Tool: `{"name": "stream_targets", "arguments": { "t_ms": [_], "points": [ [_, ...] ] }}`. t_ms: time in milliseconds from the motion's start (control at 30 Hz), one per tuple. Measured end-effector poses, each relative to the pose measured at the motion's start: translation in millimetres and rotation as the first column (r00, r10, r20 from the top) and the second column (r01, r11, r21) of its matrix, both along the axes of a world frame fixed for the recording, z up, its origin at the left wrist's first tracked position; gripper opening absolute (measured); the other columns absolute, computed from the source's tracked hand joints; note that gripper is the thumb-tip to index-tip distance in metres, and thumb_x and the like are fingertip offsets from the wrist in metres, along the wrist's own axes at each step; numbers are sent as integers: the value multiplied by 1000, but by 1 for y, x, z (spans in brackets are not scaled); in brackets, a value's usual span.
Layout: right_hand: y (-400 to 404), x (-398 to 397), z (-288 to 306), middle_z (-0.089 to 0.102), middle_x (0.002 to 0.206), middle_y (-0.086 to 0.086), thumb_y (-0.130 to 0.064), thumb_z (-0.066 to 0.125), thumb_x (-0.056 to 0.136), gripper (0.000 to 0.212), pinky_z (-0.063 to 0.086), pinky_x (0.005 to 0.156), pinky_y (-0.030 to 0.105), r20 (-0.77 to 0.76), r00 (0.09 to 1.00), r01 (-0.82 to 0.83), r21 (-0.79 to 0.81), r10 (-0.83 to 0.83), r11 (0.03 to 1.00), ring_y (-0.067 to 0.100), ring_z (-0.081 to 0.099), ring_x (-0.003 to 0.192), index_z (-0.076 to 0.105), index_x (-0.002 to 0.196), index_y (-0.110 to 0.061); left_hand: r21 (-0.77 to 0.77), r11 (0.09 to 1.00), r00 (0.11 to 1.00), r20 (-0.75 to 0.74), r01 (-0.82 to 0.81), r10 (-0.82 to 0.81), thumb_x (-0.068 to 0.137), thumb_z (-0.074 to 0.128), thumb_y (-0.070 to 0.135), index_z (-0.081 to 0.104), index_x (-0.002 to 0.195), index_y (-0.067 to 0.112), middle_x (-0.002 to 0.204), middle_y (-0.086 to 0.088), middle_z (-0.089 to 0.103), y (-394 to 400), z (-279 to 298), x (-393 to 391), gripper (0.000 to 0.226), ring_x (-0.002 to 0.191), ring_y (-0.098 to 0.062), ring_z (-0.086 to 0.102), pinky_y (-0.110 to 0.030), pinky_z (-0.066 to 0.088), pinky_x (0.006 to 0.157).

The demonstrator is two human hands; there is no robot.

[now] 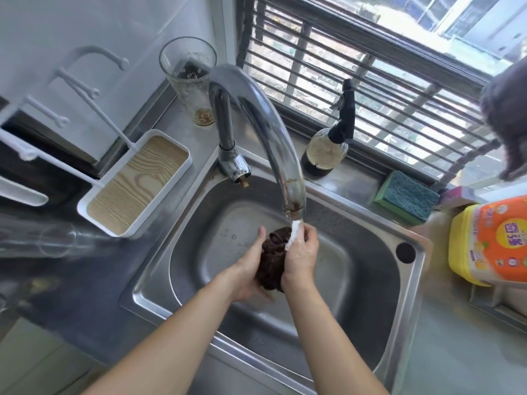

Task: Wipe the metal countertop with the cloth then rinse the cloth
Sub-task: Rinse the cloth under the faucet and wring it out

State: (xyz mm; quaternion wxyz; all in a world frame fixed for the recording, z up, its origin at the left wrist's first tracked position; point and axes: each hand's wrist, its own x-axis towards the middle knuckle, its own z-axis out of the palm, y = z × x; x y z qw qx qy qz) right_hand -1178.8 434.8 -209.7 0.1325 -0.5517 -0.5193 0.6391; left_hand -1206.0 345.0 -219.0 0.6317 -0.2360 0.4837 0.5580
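The rinse is judged to be the step in hand, the wiping of the table (94, 303) being taken as done; the cloth (273, 258), dark and bunched into a wad, is held over the sink (410, 283), just below the tap (268, 132); a white stream of water (295, 232) is seen falling from the spout onto the cloth's upper edge and onto the right hand (301, 258); the left hand (249, 269) is cupped against the wad from its own side, the right hand is pressed on it from the other, so that each grip is closed on the cloth, the fingers wrapped round it and partly hidden behind it; the wad is kept clear of the basin floor, as far as can be told. Whether the cloth is yet soaked through cannot be told. The next move is judged to call for kneading and turning of the wad under the stream, so that the inner folds are reached; then a firm wring over the basin, and the tap to be shut; care would be needed that water is not splashed back onto the table.
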Motion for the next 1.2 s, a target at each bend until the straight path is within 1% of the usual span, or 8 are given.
{"name": "stream_targets", "arguments": {
  "t_ms": [133,267,400,567,767,833,1000,1200],
  "points": [
    [6,23,-8,73,101,1,-24,69,92,12,54,100,47,124,992,-32,57,25,998,22,69,101,67,103,-20,-41,977,973,-109,-208,202,90,61,62,72,120,17,120,-15,73,-3,-4,-4,56,99,-33,74,-42,62,65],
    [-24,41,-7,73,93,8,-28,62,96,14,53,90,44,316,936,-158,-23,157,987,32,67,96,66,93,-16,-217,890,859,-426,-401,284,93,68,37,63,116,17,111,-12,72,3,-11,-10,31,85,-21,69,-24,51,57],
    [-59,42,6,60,65,-5,-47,57,92,34,41,61,33,284,933,-273,154,222,950,8,56,63,46,75,-20,-243,913,839,-519,-327,163,93,68,36,64,84,15,70,4,69,10,-5,-6,23,64,-9,64,-20,48,57],
    [-4,13,6,66,73,11,-27,55,100,34,45,75,42,328,944,-96,157,40,983,35,60,78,57,75,-5,-165,976,837,-547,-142,29,93,61,14,56,66,17,52,8,56,12,3,7,28,51,-11,50,-17,41,45],
    [-58,28,21,66,64,-8,-50,46,97,41,38,59,20,219,957,-258,360,188,896,7,58,61,61,70,-23,-316,904,878,-463,-288,118,94,66,29,65,71,11,66,-2,64,17,12,-16,29,62,-17,58,-23,46,56],
    [-56,27,23,66,62,-5,-46,48,98,41,37,60,26,254,947,-287,389,198,875,12,57,62,61,65,-23,-263,913,884,-433,-313,178,93,68,31,67,75,12,71,-5,65,14,13,-13,26,68,-19,60,-24,47,57],
    [8,-2,12,73,99,22,-29,49,104,34,43,76,37,456,866,-254,51,204,966,42,65,102,72,89,-9,-176,972,893,-446,-157,63,91,66,28,71,71,16,64,-1,68,19,18,3,23,58,-17,62,-20,49,50],
    [-52,17,27,73,78,10,-48,42,95,45,37,64,34,283,916,-380,378,286,844,31,64,76,66,76,-15,-310,890,866,-474,-334,160,94,66,38,69,76,7,75,-6,71,15,14,-24,36,70,-22,66,-30,51,68]
  ]
}}
